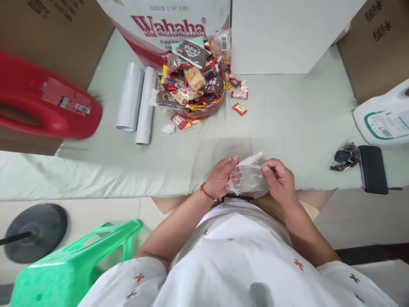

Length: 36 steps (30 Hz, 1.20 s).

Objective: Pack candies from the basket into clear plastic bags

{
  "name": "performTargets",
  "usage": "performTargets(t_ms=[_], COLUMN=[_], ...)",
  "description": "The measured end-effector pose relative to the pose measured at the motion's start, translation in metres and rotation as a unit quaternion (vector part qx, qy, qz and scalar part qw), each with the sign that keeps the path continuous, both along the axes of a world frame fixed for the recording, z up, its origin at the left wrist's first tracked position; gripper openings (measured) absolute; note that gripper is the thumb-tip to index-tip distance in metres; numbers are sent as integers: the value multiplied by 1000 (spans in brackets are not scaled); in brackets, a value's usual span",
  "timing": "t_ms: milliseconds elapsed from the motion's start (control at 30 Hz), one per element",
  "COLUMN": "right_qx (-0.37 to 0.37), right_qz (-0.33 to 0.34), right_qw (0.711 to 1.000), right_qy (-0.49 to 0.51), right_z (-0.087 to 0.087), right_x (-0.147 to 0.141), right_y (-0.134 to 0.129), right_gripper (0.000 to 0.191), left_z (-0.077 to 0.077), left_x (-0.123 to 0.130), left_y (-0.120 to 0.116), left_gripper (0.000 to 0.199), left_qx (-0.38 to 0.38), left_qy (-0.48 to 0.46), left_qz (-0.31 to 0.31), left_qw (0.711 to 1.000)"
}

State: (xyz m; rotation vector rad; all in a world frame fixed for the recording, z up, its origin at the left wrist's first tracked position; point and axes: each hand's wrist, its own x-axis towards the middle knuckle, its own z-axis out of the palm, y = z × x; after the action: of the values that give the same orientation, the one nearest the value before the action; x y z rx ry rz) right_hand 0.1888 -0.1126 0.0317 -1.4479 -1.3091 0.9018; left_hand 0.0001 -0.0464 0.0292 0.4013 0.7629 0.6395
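A clear, crinkled plastic bag (251,175) is stretched between my two hands at the table's front edge. My left hand (222,177) is closed on its left side, with something yellow showing at the fingertips that is too small to name. The thumb and fingers of my right hand (279,179) pinch the bag's right edge. Whether anything lies inside the bag I cannot tell; it looks see-through. Beyond my hands stands a bowl (204,111) heaped with wrapped sweets and snacks (194,79).
Several loose sweets (239,109) lie beside the bowl. Two film rolls (130,97), a red jug (47,98) and a Wahaha carton (179,21) stand around it. At right are keys (345,157), a black phone-like case (373,169) and a white jug (385,117). A green stool (73,264) is below left.
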Motion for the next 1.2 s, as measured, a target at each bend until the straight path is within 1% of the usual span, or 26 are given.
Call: performTargets(t_ms=[133, 200, 267, 367, 433, 500, 567, 667, 733, 800, 867, 933, 1067, 1133, 1200], right_qx=[-48, -60, -54, -38, -32, -37, -61, -118, -147, -163, -156, -135, -104, -95, -89], right_qz=[52, 59, 52, 56, 91, 116, 107, 93, 114, 129, 115, 82, 34, 21, 6], right_qw=[997, 995, 995, 996, 994, 992, 992, 983, 973, 967, 970, 977, 986, 989, 991], right_qy=[24, 47, 62, 62, 46, 28, 36, 103, 139, 148, 146, 144, 127, 113, 100], right_z=[-4, -4, -2, 3, 7, 9, 10, 10, 12, 15, 18, 20, 16, 11, 7], right_x=[7, 9, 9, 9, 9, 10, 11, 11, 9, 4, 0, -3, -6, -7, -7], right_y=[-1, -2, -3, -3, 0, 4, 8, 15, 21, 26, 31, 35, 37, 36, 33], right_gripper=[23, 24, 23, 21, 22, 24, 28, 41, 44, 41, 36, 33, 30, 30, 28], left_z=[1, 0, 0, 0, 1, 1, 2, 0, -1, -3, -4, -5, -8, -10, -10], left_x=[-4, -5, -4, -2, 0, 0, 1, 1, 1, 2, 2, 1, 0, -1, -2], left_y=[1, 1, 0, -2, -4, -5, -7, -9, -11, -12, -13, -13, -13, -13, -13], left_gripper=[53, 51, 50, 50, 51, 53, 54, 53, 53, 53, 55, 56, 56, 56, 55], left_qx=[-6, -2, 1, 3, 14, 30, 49, 85, 114, 134, 140, 138, 139, 159, 204], left_qy=[-16, -13, -4, 7, 16, 28, 38, 54, 69, 83, 86, 79, 81, 110, 163], left_qz=[-24, -36, -40, -13, 8, 16, 12, 3, 1, 6, 11, 16, 35, 47, 48], left_qw=[1000, 999, 999, 1000, 1000, 999, 998, 995, 991, 987, 986, 987, 986, 980, 964])
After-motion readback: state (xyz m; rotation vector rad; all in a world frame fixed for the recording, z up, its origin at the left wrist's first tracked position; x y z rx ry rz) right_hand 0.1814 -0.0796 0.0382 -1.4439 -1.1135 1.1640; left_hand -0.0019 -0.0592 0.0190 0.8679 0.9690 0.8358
